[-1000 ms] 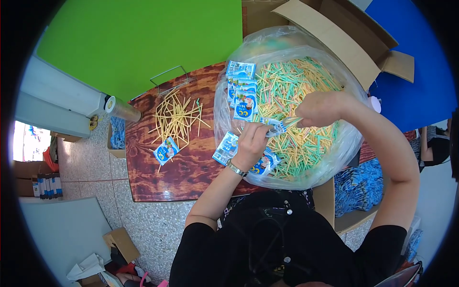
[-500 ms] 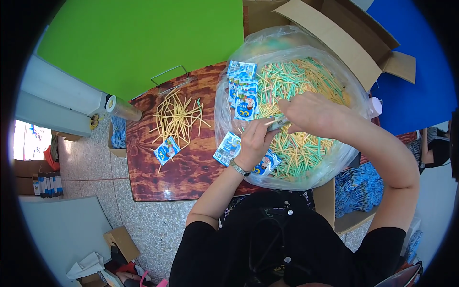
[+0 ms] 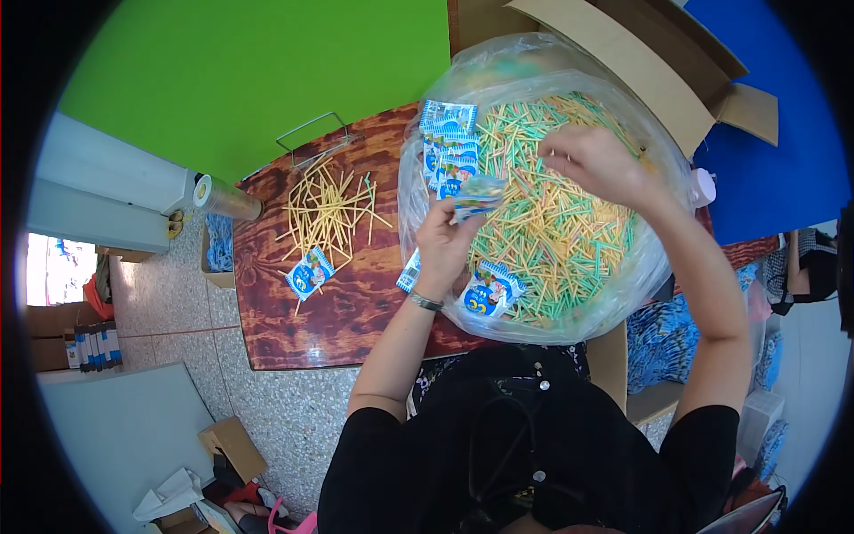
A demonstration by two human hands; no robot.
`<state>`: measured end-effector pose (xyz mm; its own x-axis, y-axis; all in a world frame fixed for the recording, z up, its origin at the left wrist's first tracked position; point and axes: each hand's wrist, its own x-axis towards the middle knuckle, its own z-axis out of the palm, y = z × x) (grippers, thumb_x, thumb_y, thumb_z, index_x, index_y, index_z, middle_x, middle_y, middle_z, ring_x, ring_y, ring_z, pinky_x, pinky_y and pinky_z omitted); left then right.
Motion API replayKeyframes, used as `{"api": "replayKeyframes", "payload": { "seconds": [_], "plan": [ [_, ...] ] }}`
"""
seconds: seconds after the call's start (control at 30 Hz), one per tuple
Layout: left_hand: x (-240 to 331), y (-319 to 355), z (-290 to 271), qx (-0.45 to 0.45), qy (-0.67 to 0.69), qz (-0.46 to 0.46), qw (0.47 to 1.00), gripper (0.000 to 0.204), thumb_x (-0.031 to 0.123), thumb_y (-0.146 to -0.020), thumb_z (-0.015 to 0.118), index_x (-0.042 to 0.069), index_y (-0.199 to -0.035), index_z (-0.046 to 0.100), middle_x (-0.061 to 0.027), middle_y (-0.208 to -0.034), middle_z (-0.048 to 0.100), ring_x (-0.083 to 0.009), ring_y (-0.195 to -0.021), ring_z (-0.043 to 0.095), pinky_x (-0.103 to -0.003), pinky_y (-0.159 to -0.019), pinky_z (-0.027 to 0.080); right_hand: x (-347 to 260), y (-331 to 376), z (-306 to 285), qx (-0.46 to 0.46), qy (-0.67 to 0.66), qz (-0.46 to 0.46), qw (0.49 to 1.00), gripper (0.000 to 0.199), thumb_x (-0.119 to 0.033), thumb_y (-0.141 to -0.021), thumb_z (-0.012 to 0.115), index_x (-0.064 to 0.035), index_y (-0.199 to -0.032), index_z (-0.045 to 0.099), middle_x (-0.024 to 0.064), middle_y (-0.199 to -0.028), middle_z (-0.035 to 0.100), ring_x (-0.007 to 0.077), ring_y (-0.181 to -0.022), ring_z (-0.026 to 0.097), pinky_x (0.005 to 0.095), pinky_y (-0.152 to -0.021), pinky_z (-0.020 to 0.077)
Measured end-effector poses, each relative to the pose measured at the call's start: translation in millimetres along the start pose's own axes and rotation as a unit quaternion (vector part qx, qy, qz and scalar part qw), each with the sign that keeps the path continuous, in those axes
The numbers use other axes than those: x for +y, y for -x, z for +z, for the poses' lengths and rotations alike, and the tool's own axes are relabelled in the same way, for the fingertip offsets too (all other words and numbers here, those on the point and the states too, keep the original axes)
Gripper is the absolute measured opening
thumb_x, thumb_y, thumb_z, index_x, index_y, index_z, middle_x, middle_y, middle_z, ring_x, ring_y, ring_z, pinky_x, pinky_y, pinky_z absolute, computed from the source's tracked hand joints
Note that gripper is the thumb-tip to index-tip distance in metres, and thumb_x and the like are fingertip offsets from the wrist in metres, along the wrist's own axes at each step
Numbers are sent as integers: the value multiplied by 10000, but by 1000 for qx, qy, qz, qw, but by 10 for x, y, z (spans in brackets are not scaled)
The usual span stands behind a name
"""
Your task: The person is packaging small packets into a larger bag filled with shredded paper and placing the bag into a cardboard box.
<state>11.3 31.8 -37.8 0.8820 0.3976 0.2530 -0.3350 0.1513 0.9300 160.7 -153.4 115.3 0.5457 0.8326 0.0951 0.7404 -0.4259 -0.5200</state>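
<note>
My left hand (image 3: 447, 249) pinches a small blue-and-white sachet (image 3: 480, 198), smeared by motion, above the left side of a big clear plastic bag (image 3: 658, 258). Thin yellow, green and pink sticks (image 3: 556, 240) fill the bag. Over these sticks hangs my right hand (image 3: 594, 162), its fingers curled together; whatever is in them cannot be made out. Several more sachets (image 3: 447, 147) lie overlapping at the bag's left edge. Close to my left wrist, another sachet (image 3: 489, 292) rests on the bag's near left part, and one more (image 3: 409, 271) is partly hidden behind that hand.
On the left of the reddish wooden table (image 3: 276, 329) lie a loose heap of yellow sticks (image 3: 329, 209) and a sachet (image 3: 310, 273). A clear cylinder (image 3: 227, 199) is at its left edge, a wire stand (image 3: 311, 133) at the back. An open cardboard box (image 3: 623, 58) stands behind the bag.
My hands have parted. The left one has moved up and left with the sachet, uncovering the sachet by its wrist; the right one has moved up and right, away from it.
</note>
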Motion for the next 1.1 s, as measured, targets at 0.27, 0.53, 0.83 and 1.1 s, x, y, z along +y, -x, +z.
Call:
{"api": "replayKeyframes", "payload": {
  "seconds": [0.27,0.53,0.83,1.1],
  "plan": [
    [107,16,-165,-8,1,-14,1000,280,-37,-864,654,-33,-1124,551,-87,-1074,635,-110,-949,610,-246,-803,511,393,83,1287,-135,295,-129,937,104,-147,-760,647,-76,-834,629,55,-849,640,251,-907,602,348,-691,544],
    [74,62,-146,-13,-23,-24,999,282,-26,-855,672,-34,-1110,552,-91,-1057,643,-128,-959,612,-265,-834,505,470,-32,1418,-182,282,-165,928,187,-114,-779,583,-81,-945,663,66,-728,635,251,-821,631,358,-651,541],
    [27,85,-137,-25,0,-43,999,296,-31,-857,666,-47,-1129,550,-93,-1068,644,-131,-968,617,-267,-843,510,460,151,739,-95,167,-103,976,484,-152,-801,675,-218,-1272,590,120,-749,653,301,-705,641,443,-678,514],
    [-54,107,-111,-41,-43,-13,998,264,-51,-878,629,-46,-1123,531,-112,-1074,641,-147,-967,631,-271,-836,531,183,305,361,-151,-107,34,982,625,-39,-814,600,-255,-1392,497,65,-682,568,182,-584,543,330,-590,463]
  ]
}}
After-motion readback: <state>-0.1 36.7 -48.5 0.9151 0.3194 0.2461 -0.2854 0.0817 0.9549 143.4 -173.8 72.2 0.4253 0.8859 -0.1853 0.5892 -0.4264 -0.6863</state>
